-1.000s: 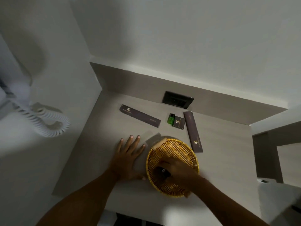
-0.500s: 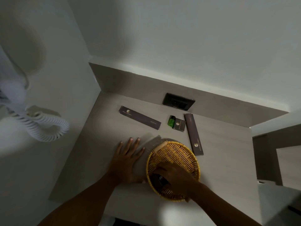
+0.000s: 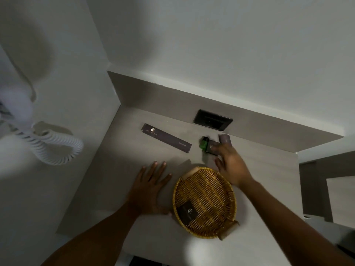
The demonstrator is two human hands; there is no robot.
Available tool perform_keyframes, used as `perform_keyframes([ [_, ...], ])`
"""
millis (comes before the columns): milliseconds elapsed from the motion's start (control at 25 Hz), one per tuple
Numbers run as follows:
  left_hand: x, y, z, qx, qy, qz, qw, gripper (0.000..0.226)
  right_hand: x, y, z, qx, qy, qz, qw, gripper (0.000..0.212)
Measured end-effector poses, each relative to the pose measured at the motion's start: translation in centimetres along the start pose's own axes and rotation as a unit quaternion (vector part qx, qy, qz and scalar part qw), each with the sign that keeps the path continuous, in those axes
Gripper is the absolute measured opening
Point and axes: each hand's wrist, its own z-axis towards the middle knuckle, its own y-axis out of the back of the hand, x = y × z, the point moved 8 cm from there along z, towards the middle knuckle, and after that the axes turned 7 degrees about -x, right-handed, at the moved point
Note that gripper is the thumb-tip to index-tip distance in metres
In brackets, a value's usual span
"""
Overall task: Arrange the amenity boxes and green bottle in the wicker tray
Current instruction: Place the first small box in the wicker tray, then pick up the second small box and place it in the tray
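Note:
A round wicker tray (image 3: 221, 191) sits near the counter's front edge with one small dark box (image 3: 187, 211) lying in its front left part. My left hand (image 3: 148, 187) rests flat on the counter, touching the tray's left rim. My right hand (image 3: 230, 164) hovers with fingers spread beyond the tray, over a small dark box (image 3: 212, 147) that lies next to the green bottle (image 3: 203, 144). It hides most of a long dark box (image 3: 225, 139) at the right. Another long dark box (image 3: 166, 138) lies at an angle at the far left.
A black socket plate (image 3: 212, 120) is set in the low grey back ledge. A white coiled cord (image 3: 51, 144) hangs from a wall unit at the left. The counter ends at walls on the left and back, and at a step on the right.
My right hand has left the small box in the tray and moved forward to the small box and green bottle. The left hand has stayed flat.

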Motion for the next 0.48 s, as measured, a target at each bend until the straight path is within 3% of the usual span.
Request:
perform_keyframes([
  [200,0.2,-0.3,0.1,0.002,0.015,0.007,1.000,0.130,-3.7,-4.5,6.3,0.218,0.014,-0.153,0.964,0.086],
  [400,0.0,0.1,0.1,-0.011,0.011,0.018,1.000,0.130,-4.8,-4.5,5.7,0.171,-0.082,-0.053,0.980,0.087],
  [480,0.0,0.1,0.1,-0.015,0.007,0.022,1.000,0.130,-4.5,-4.6,4.7,0.165,-0.073,-0.032,0.983,0.082],
])
